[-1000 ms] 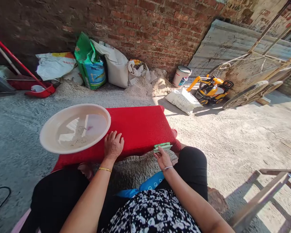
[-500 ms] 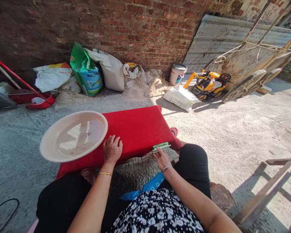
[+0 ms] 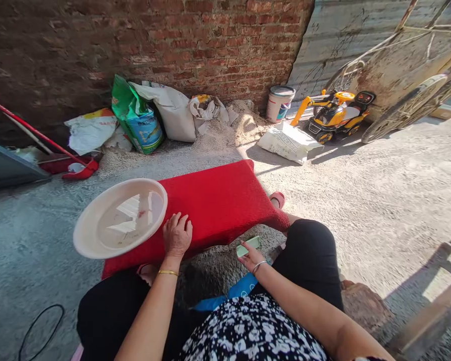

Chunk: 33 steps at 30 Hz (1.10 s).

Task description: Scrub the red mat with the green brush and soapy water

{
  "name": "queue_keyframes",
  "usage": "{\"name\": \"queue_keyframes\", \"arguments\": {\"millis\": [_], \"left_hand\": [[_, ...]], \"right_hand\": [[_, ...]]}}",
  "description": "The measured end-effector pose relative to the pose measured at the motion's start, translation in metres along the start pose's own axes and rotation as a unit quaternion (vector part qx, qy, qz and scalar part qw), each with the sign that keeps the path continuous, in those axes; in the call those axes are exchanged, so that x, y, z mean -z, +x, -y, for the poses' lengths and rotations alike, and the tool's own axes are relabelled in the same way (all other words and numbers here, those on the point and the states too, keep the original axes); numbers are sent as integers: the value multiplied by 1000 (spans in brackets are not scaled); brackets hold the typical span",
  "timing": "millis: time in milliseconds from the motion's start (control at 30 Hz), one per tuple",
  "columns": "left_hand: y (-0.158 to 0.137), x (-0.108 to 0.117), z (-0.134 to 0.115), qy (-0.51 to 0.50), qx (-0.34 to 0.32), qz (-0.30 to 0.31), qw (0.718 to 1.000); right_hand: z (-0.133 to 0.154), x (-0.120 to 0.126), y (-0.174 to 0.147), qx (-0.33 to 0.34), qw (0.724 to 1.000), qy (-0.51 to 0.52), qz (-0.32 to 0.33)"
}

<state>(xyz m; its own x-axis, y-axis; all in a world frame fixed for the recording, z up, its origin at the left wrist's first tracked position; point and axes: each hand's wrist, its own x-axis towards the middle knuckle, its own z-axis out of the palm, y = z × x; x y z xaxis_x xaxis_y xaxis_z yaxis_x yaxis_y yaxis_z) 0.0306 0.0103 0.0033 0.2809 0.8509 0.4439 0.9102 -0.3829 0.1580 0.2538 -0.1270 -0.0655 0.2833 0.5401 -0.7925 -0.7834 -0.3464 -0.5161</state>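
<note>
A red cloth [image 3: 214,200] covers a low bench in front of me and hangs over its near edge. On it my left hand [image 3: 177,233] lies flat with the fingers a little spread, beside the wide basin [image 3: 84,230]. The basin holds water and stands on the bench's left end. My right hand [image 3: 250,255] grips a light green scrub brush [image 3: 252,244] just off the near edge of the cloth, above the ground. The brush's smooth back faces up, and its bristles are hidden.
Behind, along the brick wall [image 3: 210,45], stand a green bag [image 3: 135,120], a white sack [image 3: 175,113] and a paint bucket [image 3: 280,103]. A yellow toy excavator [image 3: 334,118] sits near a cart wheel [image 3: 406,110]. At right is a wooden frame [image 3: 432,313]; a black cable [image 3: 41,326] lies left.
My right hand has drawn the brush from the cloth's edge down toward me and turned it, so its back now shows instead of its bristles. My left hand stays on the cloth.
</note>
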Motion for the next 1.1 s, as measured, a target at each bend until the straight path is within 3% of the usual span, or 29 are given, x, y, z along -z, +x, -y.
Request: {"name": "queue_keyframes", "arguments": {"millis": [133, 300, 433, 533, 700, 800, 1000, 1100], "left_hand": [[-1, 3, -2, -9, 14, 8, 1000], [-1, 3, -3, -25, 25, 20, 999], [-2, 3, -3, -25, 30, 19, 999], [-1, 4, -4, -20, 28, 20, 999], [-1, 2, -2, -18, 23, 12, 1000], [-2, 0, -1, -25, 24, 8, 999], [-3, -1, -2, -29, 29, 13, 999], [-3, -3, -1, -30, 30, 14, 999]], "right_hand": [[-10, -6, -25, -15, 999, 31, 24], [-1, -31, -53, 66, 985, 124, 101], [3, -48, -46, 96, 983, 117, 99], [-2, -45, -32, 117, 982, 102, 104], [-17, -26, -11, -26, 998, 46, 26], [-23, -17, -14, -86, 996, 16, 15], [-17, -28, -41, -56, 988, 100, 105], [-15, -42, -37, -37, 984, 120, 122]]}}
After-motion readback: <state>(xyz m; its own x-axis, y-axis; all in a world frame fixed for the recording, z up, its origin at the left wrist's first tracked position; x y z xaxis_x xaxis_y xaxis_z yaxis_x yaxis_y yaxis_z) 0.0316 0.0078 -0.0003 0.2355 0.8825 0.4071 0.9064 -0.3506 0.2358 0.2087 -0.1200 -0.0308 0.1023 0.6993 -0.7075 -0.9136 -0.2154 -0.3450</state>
